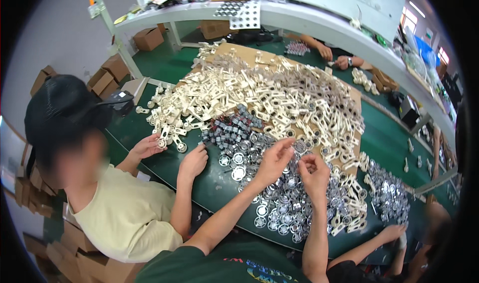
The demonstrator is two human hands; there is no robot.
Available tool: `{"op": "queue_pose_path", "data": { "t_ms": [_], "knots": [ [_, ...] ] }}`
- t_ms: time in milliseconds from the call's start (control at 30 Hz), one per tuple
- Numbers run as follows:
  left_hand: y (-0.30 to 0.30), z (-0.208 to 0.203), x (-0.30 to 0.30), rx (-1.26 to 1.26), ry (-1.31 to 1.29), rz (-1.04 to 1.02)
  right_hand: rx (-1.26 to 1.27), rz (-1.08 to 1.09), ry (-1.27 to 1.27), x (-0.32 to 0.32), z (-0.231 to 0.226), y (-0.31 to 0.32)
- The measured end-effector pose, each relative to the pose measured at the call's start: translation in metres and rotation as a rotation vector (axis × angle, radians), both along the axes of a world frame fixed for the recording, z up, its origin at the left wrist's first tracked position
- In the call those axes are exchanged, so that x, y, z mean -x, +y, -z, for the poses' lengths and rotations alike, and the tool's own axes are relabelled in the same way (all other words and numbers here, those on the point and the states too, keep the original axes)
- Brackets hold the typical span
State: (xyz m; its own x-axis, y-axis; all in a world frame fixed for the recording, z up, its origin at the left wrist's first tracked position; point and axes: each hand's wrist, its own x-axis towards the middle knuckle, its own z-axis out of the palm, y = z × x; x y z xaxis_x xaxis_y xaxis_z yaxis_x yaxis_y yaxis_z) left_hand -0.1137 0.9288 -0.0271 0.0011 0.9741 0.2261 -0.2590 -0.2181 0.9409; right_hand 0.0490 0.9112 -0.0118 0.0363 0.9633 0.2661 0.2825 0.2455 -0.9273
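My left hand (275, 161) is raised over a heap of round silver parts (287, 215), its thumb and fingers brought together. Just to its right, my right hand (314, 174) is closed in a pinch. A silver ring-shaped part (300, 146) shows between the two sets of fingertips, but whether a hand grips it or it lies on the heap behind is unclear. Whatever sits in either pinch is too small to name. Left of my hands lies a pile of small grey motor-like pieces (229, 131) with red bits. Beyond spreads a big mound of cream plastic handle-shaped parts (219, 91).
A person in a light yellow top (129, 208) works close on my left, hands at the cream parts. More people's hands (394, 233) are at the right and across the green table (199, 193). A white shelf (279, 16) spans the far side. Cardboard boxes (105, 76) stand left.
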Motion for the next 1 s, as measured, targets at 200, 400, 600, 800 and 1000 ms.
{"op": "queue_pose_path", "data": {
  "t_ms": [200, 400, 600, 800, 1000],
  "knots": [
    [0.005, -0.009, -0.025, -0.124, 0.316, -0.108, 0.119, -0.078, 0.266, -0.004, 0.007, 0.007],
    [0.017, -0.016, -0.026, -0.15, 0.105, -0.14, 0.059, -0.075, 0.357, 0.008, -0.009, 0.03],
    [0.028, -0.005, -0.038, -0.009, -0.023, -0.019, 0.166, -0.098, 0.76, 0.003, 0.002, 0.025],
    [0.034, 0.001, -0.045, 0.084, 0.102, 0.023, 0.119, -0.005, 0.535, 0.009, -0.003, 0.024],
    [0.023, -0.017, -0.039, 0.63, -0.305, 0.391, -0.629, 0.143, -0.335, 0.007, -0.018, 0.018]
  ]
}}
